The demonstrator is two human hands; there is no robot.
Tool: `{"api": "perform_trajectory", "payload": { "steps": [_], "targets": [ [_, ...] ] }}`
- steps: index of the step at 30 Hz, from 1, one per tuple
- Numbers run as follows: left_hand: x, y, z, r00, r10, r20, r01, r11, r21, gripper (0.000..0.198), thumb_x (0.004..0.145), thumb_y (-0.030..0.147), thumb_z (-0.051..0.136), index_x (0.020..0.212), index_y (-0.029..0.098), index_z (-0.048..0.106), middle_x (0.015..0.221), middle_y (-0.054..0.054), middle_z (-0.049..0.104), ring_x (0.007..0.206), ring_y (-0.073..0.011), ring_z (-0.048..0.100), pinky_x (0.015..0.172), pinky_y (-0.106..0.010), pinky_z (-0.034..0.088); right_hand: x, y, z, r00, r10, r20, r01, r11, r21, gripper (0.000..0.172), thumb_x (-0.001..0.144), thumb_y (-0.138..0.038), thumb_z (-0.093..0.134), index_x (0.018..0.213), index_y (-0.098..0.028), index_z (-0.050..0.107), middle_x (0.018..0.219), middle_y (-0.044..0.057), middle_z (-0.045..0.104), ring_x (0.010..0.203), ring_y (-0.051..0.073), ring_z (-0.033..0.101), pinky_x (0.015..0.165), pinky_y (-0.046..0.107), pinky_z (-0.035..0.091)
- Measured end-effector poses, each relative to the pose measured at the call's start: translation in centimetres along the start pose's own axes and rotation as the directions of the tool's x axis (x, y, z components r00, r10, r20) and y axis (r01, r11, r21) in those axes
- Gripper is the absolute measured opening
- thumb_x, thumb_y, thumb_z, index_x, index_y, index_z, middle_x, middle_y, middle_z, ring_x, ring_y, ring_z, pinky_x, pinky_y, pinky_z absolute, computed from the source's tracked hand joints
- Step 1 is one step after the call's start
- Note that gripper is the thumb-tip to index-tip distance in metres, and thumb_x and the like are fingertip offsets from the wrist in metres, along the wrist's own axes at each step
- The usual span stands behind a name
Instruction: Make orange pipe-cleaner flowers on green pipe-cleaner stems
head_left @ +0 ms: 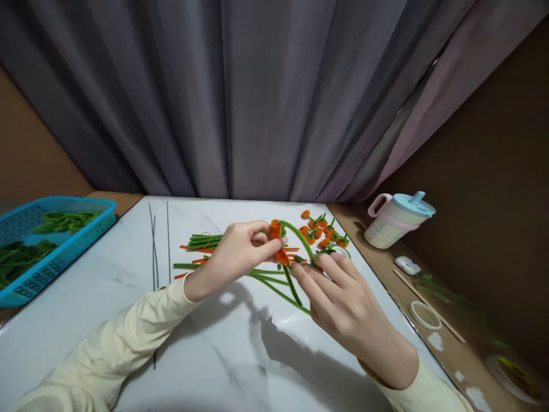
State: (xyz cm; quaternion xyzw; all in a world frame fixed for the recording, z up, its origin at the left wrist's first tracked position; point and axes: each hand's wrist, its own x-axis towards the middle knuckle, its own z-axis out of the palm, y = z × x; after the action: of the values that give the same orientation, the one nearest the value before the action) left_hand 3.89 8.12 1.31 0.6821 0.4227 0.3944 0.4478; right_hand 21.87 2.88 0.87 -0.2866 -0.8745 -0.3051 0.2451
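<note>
My left hand (240, 252) pinches an orange pipe-cleaner coil (275, 230) that sits on a green pipe-cleaner stem (300, 237). My right hand (343, 297) grips the same green stem lower down, fingers closed round it beside a second orange coil (282, 257). Both hands hover just above the white marble table (107, 297). Under them lie loose green stems (206, 240) and short orange pieces (195, 249). Behind my right hand lies a cluster of finished orange flowers on green stems (323, 226).
A blue basket (26, 280) of green leaf shapes stands at the left edge. Thin dark wires (153, 252) lie on the table left of centre. On the brown surface at right are a lidded cup (397, 220), a tape ring (424, 315) and a wooden stick (429, 306). A grey curtain hangs behind.
</note>
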Motion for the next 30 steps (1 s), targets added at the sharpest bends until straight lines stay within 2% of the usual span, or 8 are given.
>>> {"api": "perform_trajectory", "payload": {
  "steps": [6, 9, 12, 16, 19, 22, 26, 30],
  "targets": [
    [0.2, -0.8, 1.0, 1.0, 0.025, -0.011, -0.024, 0.994, 0.111, 0.02, 0.078, 0.032, 0.057, 0.07, 0.014, 0.057, 0.051, 0.004, 0.052, 0.057, -0.0136, 0.059, 0.052, -0.02, 0.045, 0.0, -1.0, 1.3, 0.996, 0.084, 0.04, -0.079, 0.991, -0.11, 0.029, 0.087, 0.001, 0.036, 0.086, -0.006, 0.064, 0.062, 0.008, 0.058, 0.062, 0.019, 0.044, 0.057, 0.033, 0.033],
    [0.5, -1.1, 0.8, 0.995, 0.099, -0.029, -0.092, 0.981, 0.168, 0.018, 0.079, 0.03, 0.055, 0.071, 0.014, 0.056, 0.059, 0.002, 0.058, 0.061, -0.0132, 0.059, 0.056, -0.02, 0.045, -0.2, -0.9, 1.2, 0.996, 0.087, 0.005, -0.088, 0.996, 0.017, 0.026, 0.087, -0.003, 0.042, 0.106, -0.005, 0.059, 0.084, 0.013, 0.067, 0.066, 0.019, 0.05, 0.057, 0.034, 0.036],
    [0.6, -1.1, 0.1, 0.983, 0.18, 0.047, -0.186, 0.963, 0.196, 0.012, 0.082, 0.024, 0.052, 0.075, 0.015, 0.056, 0.068, 0.0, 0.063, 0.063, -0.0117, 0.059, 0.058, -0.019, 0.045, -0.5, -0.1, 0.6, 0.971, 0.209, -0.118, -0.172, 0.949, 0.265, 0.043, 0.085, -0.002, 0.043, 0.127, -0.012, 0.046, 0.115, 0.015, 0.062, 0.085, 0.021, 0.059, 0.067, 0.034, 0.045],
    [-0.1, -0.5, -0.5, 0.871, 0.343, 0.352, -0.452, 0.84, 0.301, 0.012, 0.087, 0.017, 0.046, 0.094, 0.016, 0.056, 0.07, 0.001, 0.062, 0.057, -0.009, 0.055, 0.057, -0.019, 0.041, -0.4, 1.8, 0.0, 0.912, 0.411, 0.014, -0.367, 0.797, 0.48, 0.043, 0.088, -0.005, 0.04, 0.128, -0.02, 0.045, 0.112, 0.01, 0.063, 0.089, 0.017, 0.062, 0.072, 0.029, 0.051],
    [-0.7, -0.2, -0.5, 0.778, 0.417, 0.47, -0.593, 0.734, 0.33, 0.018, 0.091, 0.022, 0.044, 0.107, 0.016, 0.052, 0.08, -0.002, 0.063, 0.064, -0.0113, 0.057, 0.061, -0.021, 0.042, -0.4, 2.7, 0.6, 0.939, 0.312, 0.148, -0.334, 0.711, 0.619, 0.034, 0.088, -0.006, 0.04, 0.116, -0.02, 0.052, 0.103, 0.007, 0.065, 0.086, 0.015, 0.063, 0.072, 0.026, 0.051],
    [-1.1, -0.2, -0.2, 0.742, 0.443, 0.503, -0.636, 0.702, 0.321, 0.022, 0.093, 0.022, 0.041, 0.114, 0.018, 0.046, 0.102, -0.007, 0.064, 0.084, -0.0154, 0.062, 0.072, -0.024, 0.045, -0.5, 3.0, 1.6, 0.954, 0.225, 0.199, -0.299, 0.652, 0.697, 0.032, 0.082, 0.0, 0.039, 0.1, -0.018, 0.057, 0.091, 0.005, 0.067, 0.081, 0.014, 0.062, 0.069, 0.023, 0.05],
    [-1.3, -0.5, -0.3, 0.777, 0.394, 0.491, -0.601, 0.696, 0.393, 0.022, 0.093, 0.027, 0.041, 0.113, 0.019, 0.043, 0.103, -0.008, 0.064, 0.081, -0.0172, 0.063, 0.066, -0.025, 0.045, -0.9, 2.7, 2.4, 0.971, 0.13, 0.201, -0.236, 0.653, 0.719, 0.027, 0.085, -0.001, 0.042, 0.101, -0.017, 0.057, 0.092, 0.006, 0.066, 0.082, 0.014, 0.06, 0.069, 0.023, 0.047],
    [-1.3, -0.6, -1.1, 0.844, 0.278, 0.459, -0.485, 0.762, 0.429, 0.028, 0.089, 0.041, 0.049, 0.104, 0.017, 0.048, 0.075, 0.0, 0.06, 0.058, -0.0118, 0.054, 0.053, -0.021, 0.037, -1.2, 2.5, 2.5, 0.987, 0.062, 0.147, -0.134, 0.822, 0.553, 0.023, 0.092, -0.009, 0.039, 0.102, -0.016, 0.059, 0.084, 0.007, 0.065, 0.071, 0.015, 0.055, 0.058, 0.026, 0.04]
  ]
}}
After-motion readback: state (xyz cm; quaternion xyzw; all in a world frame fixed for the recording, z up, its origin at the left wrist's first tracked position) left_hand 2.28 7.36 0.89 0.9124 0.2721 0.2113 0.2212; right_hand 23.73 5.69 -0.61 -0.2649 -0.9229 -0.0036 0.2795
